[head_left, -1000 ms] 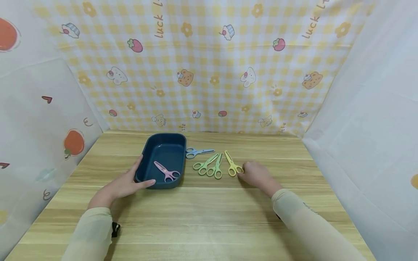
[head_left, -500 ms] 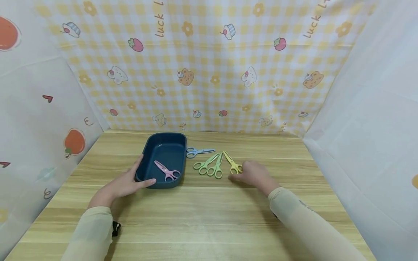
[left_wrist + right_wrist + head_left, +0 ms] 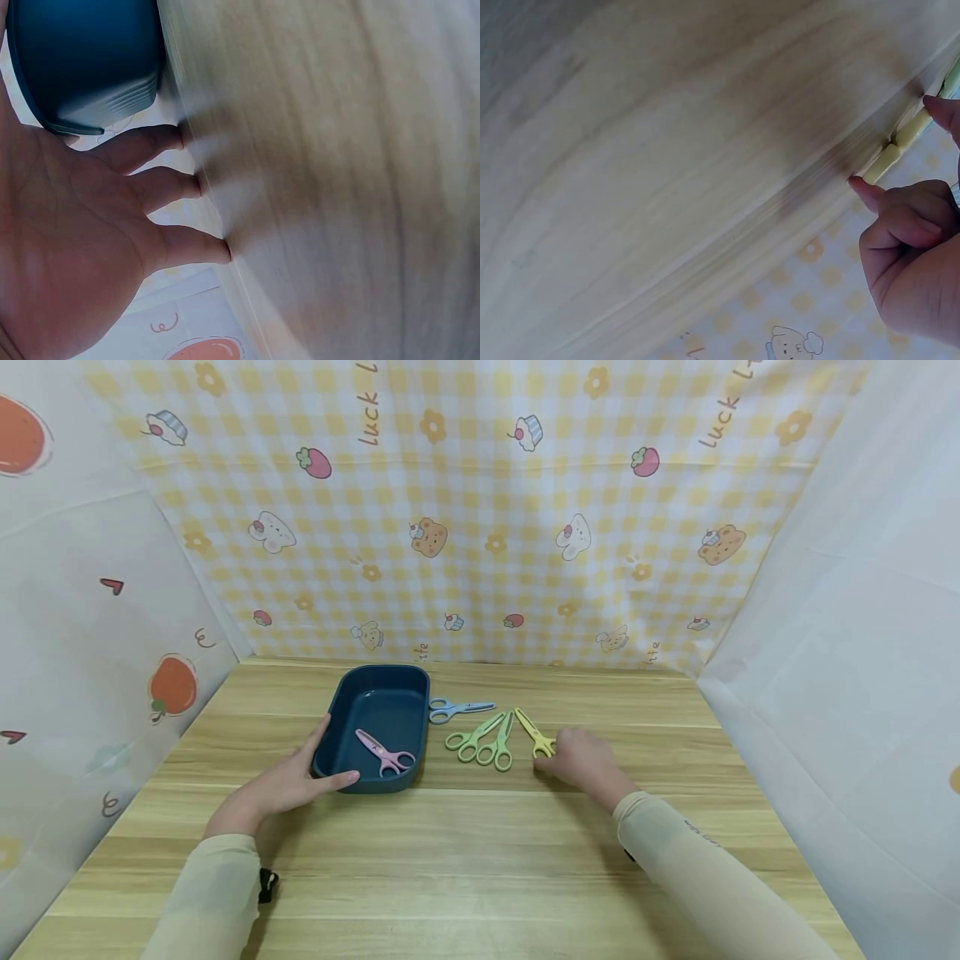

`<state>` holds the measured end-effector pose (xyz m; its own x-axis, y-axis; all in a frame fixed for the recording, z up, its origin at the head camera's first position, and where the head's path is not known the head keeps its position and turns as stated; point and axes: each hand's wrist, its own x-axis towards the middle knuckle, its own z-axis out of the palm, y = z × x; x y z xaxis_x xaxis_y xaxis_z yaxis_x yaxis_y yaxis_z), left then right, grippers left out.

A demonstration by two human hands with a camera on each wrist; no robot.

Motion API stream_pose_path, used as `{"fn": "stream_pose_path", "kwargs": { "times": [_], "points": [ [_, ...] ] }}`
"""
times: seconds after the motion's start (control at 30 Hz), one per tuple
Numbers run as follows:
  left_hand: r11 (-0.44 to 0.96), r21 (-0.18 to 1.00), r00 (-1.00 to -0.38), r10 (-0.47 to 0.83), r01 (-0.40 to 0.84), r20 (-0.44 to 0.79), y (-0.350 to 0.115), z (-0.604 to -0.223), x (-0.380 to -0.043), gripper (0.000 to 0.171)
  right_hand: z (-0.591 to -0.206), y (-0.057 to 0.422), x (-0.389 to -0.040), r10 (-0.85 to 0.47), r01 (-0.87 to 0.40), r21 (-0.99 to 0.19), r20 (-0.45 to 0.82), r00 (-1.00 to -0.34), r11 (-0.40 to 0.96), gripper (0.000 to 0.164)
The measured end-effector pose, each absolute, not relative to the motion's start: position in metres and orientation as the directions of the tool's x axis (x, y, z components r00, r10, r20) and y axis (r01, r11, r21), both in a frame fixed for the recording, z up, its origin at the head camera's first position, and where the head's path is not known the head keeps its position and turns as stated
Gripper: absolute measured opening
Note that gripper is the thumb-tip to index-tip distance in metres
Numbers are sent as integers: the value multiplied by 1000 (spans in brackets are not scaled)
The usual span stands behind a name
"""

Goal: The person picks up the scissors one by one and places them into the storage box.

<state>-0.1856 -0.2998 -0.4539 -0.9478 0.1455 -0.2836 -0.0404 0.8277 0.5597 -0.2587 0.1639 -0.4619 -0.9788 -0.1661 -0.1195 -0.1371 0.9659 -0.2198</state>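
Observation:
A dark blue box [image 3: 378, 718] stands left of centre with pink scissors [image 3: 382, 752] inside it. My left hand [image 3: 288, 785] rests at its near left corner, thumb and index finger against the rim. In the left wrist view, the other fingers [image 3: 176, 187] are spread fairly straight, their tips on the table. My right hand [image 3: 581, 758] is at the handles of the yellow scissors [image 3: 534, 735], which lie on the table. In the right wrist view, the thumb and a finger [image 3: 866, 191] pinch the yellow handles from both sides, while other fingers curl under the palm.
Two green scissors [image 3: 495, 752] lie side by side between the box and the yellow pair. Blue scissors [image 3: 461, 708] lie against the box's right side. A checked curtain [image 3: 480, 527] hangs behind the wooden table [image 3: 465, 877].
My right hand has moved slightly left, its thumb now in front of the yellow handles. The yellow scissors have turned a little. My left hand and the box stay put.

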Motion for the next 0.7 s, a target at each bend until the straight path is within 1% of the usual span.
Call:
{"fn": "stream_pose_path", "kwargs": {
  "times": [0.13,0.33,0.5,0.7],
  "points": [
    [830,556,-948,142,-43,-286,-300,-454,-186,123,-463,164,-259,-159,-131,-224,-111,-981,966,47],
    [831,555,-949,145,-38,-281,-301,-455,-186,123,-462,166,-260,-161,-127,-269,-107,-981,955,48],
    [829,558,-951,147,-32,-274,-301,-456,-187,124,-458,166,-260,-170,-137,-282,-98,-980,950,47],
    [833,553,-952,144,-30,-268,-301,-458,-187,124,-450,165,-260,-159,-117,-333,-102,-982,936,47]
  ]
}}
